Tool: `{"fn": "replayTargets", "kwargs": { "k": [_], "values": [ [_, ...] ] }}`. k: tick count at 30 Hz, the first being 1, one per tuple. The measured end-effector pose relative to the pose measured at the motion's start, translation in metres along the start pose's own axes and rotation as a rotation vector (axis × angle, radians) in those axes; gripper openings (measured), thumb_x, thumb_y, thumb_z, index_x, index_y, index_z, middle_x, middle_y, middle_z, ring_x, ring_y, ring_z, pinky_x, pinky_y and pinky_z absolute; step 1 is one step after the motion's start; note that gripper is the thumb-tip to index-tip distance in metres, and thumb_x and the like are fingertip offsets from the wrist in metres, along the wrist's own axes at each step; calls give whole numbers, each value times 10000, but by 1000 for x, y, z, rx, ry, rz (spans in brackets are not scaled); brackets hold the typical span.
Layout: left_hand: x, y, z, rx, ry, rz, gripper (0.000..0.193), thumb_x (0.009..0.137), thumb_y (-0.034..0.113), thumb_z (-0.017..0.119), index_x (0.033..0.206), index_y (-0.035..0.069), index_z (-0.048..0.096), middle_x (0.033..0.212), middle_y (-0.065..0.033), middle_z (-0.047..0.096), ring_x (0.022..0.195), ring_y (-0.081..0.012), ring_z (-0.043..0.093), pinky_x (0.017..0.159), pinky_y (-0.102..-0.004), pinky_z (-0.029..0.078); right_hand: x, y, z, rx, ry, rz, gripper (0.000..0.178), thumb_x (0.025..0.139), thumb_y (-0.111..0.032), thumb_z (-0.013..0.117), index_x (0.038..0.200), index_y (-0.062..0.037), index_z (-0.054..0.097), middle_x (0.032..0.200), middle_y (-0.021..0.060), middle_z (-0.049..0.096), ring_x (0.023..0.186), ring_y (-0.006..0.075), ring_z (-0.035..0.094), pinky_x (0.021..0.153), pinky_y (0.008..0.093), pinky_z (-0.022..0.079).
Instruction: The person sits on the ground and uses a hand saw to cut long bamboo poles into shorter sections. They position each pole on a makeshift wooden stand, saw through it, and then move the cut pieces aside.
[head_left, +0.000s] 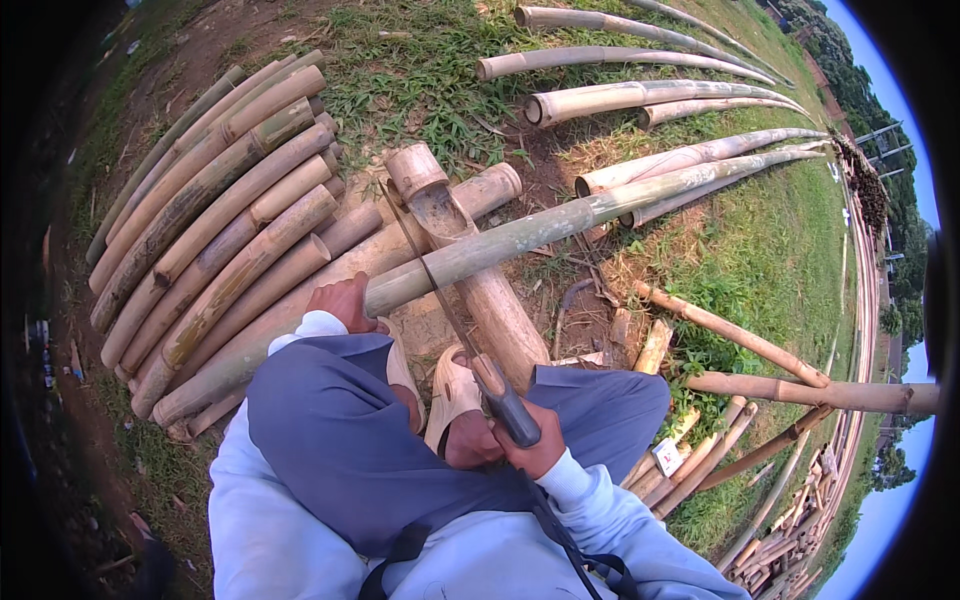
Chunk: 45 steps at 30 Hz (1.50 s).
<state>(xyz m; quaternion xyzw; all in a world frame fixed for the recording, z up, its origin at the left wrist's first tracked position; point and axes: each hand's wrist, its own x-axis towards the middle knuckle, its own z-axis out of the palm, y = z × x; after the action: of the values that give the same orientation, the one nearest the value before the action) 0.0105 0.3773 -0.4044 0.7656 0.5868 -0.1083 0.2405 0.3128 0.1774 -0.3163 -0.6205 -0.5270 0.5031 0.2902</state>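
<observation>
In the head view, the long greenish bamboo pole [520, 237] slants from near left to far right, its near left end just beside the left hand [342, 300]. That hand is bent at the knuckles; whether its fingers close around the pole end or only press against it, I cannot tell. The right hand [533, 440], nearer and to the right, has its fingers wrapped around the dark grip of a hand saw [513, 410]. The saw's long narrow blade reaches far and to the left, crossing the pole a little right of the left hand's fingers, while the right hand's fingers are well apart from the pole. Beneath the pole lies a notched bamboo length [505, 325], its scooped opening on the far side of the pole. A thick bamboo log [240, 365] runs along the left, passing behind the left hand. Beyond it, cut bamboo lengths [215, 165] lie stacked side by side, and at far right long bamboo poles [640, 95] stretch over the grass. Tan sandals [455, 393] cover the person's feet, near the saw.
</observation>
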Motion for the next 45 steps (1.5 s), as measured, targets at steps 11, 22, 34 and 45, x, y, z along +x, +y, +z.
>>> {"fn": "replayTargets", "kwargs": {
  "k": [11,22,34,45],
  "values": [
    [6,18,-4,-33,34,-2,754,620,535,876,1085,15,589,996,-254,726,957,-445,701,882,-504,540,96,14,37,-42,132,-105,180,884,-99,735,1022,11,699,810,121,698,734,156,658,688,337,522],
    [5,8,11,-55,35,-33,778,606,552,885,1082,15,584,1004,-248,726,970,-450,698,883,-513,535,-6,19,1,15,35,14,292,876,-47,707,1165,-4,715,892,136,735,822,142,696,759,299,539],
    [0,2,7,-45,47,-25,745,659,533,857,1098,7,566,956,-250,723,937,-442,707,856,-506,547,-58,11,-19,-13,28,-18,291,840,15,692,1124,-42,720,881,122,745,847,210,767,748,313,564],
    [8,6,1,-13,31,-20,765,654,537,866,1127,9,580,958,-267,728,948,-431,716,876,-505,547,41,23,25,-69,144,-163,215,866,-92,729,1064,-9,710,802,142,694,708,216,688,687,347,538]
  ]
}}
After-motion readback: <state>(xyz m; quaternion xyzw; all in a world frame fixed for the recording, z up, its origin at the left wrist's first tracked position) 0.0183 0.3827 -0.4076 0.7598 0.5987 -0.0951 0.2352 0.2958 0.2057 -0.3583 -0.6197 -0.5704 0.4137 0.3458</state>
